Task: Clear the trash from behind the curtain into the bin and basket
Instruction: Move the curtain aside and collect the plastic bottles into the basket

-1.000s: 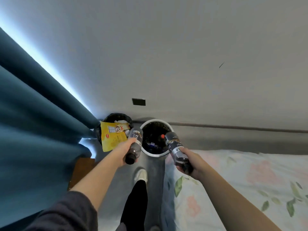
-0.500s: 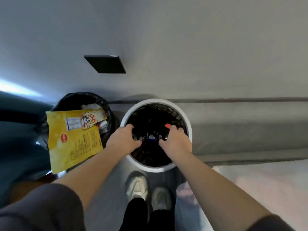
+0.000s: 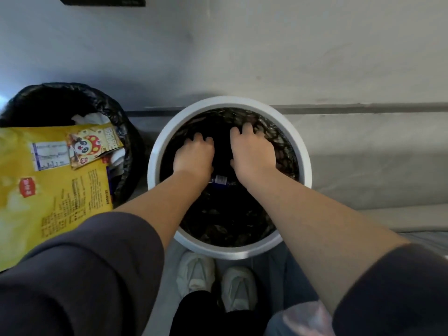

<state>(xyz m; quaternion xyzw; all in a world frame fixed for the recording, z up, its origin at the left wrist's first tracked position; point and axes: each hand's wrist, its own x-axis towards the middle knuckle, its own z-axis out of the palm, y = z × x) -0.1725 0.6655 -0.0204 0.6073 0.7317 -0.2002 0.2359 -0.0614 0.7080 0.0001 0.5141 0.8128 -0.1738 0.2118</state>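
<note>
Against a grey wall (image 3: pixel 266 44), a person bends over two round containers standing side by side on the floor. Both bare forearms reach down into the basket (image 3: pixel 153 161), a white-rimmed tub with a dark, crinkled lining. The left hand (image 3: pixel 195 156) and right hand (image 3: pixel 252 154) sit deep inside it, close together but apart, knuckles up and fingers bent down into the dark. What either grip closes on, if anything, cannot be told: the fingertips vanish against the black lining, and nothing shows beneath the palms. Between the two wrists lies a bottle (image 3: pixel 220 179), its blue-and-white label turned up, low inside the basket.

Just left of the basket, with a thin strip of floor between them, stands the bin (image 3: pixel 60 93), lined with a glossy black bag. A large yellow packet (image 3: pixel 48 190), printed with small text and a red badge, leans out over the bin's near edge. A smaller panda packet (image 3: pixel 89 146) lies on its upper corner, and crumpled white paper (image 3: pixel 89 117) shows behind both, inside the bin.

Dark grey sleeves (image 3: pixel 72 275) cover the upper arms. White shoes (image 3: pixel 195 272) stand on the floor just short of the basket's near rim. A blurred patch at the lower right may be pale patterned cloth (image 3: pixel 305 318).
</note>
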